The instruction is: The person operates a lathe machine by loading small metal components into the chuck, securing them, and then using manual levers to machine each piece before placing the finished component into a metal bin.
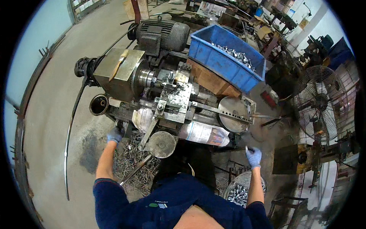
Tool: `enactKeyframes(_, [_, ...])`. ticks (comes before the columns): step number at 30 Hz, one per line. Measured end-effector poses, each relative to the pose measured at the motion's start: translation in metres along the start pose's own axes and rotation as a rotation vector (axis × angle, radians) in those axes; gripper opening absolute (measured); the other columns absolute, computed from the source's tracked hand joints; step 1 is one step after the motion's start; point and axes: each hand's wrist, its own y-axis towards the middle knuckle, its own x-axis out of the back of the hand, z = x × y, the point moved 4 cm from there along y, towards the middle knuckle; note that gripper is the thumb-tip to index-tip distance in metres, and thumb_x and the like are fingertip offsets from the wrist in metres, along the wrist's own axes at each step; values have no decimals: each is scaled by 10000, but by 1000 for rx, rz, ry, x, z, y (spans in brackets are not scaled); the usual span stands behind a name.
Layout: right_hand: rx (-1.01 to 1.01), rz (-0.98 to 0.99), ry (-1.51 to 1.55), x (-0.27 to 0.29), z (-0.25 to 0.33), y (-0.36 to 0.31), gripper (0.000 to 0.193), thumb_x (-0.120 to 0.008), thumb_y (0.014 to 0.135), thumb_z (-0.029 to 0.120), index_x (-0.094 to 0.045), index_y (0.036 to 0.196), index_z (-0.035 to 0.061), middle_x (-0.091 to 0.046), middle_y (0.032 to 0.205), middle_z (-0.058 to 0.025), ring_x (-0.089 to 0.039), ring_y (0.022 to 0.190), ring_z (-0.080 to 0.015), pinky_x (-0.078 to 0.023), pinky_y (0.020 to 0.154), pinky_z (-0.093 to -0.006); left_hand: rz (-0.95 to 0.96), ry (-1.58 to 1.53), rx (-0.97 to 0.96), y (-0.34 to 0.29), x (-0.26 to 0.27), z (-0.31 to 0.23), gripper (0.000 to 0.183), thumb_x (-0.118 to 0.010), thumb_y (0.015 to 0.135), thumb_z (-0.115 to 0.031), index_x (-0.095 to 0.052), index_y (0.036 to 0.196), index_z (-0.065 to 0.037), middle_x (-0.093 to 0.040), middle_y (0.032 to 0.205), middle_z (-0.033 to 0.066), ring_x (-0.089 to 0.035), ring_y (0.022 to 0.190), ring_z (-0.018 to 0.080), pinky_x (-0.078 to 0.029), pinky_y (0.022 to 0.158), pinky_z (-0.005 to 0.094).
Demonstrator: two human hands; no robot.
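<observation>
My left hand (114, 136), in a pale blue-grey glove, is at the dark front corner of a small metal lathe (176, 97), below a round cup-shaped fitting (99, 104). Its fingers are mostly hidden against the dark parts there. Off to the right, my right hand (254, 157), gloved alike, is closed in the air with a small pale piece (246, 148) sticking up from its fingers. Below it stands a round basket (263, 183) of shiny small metal parts (238, 194). Metal chips lie on the lathe's cross slide, near its chuck (145, 78).
A blue crate (228, 63) of metal parts sits behind the lathe, beside an electric motor (162, 35). A brush (119, 65) lies on the headstock. Metal scraps (135, 164) pile below. Round plates (161, 144) and a perforated bar (223, 113) jut out. At right stands a fan (320, 101).
</observation>
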Motion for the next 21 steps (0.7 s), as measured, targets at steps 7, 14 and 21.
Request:
enactKeyframes(7, [521,-9,273,42,209,83,299,-698,758,303,-681,890,35,-675,855,-138,-654,785,-270,-504,704,-334,177,144,-43,7,33,26,429,-537,794,-421,-640,1028,-75,-624,1043,191,-597,967,361,-479,818,428])
enactKeyframes(14, [1209,57,174,14,461,47,483,-610,749,490,-679,916,43,-626,976,-155,-553,1007,-310,-414,908,-390,-508,-275,-143,-62,212,113,351,-538,868,-365,-616,1077,-93,-650,968,166,-628,879,325,-492,754,383])
enactKeyframes(21, [1207,393,-524,-62,546,33,564,-563,732,540,-647,1091,113,-640,1081,-142,-581,1061,-296,-237,1055,-502,-648,138,265,-161,155,214,492,-526,826,-506,-599,1022,-61,-631,948,211,-604,888,387,-467,761,457])
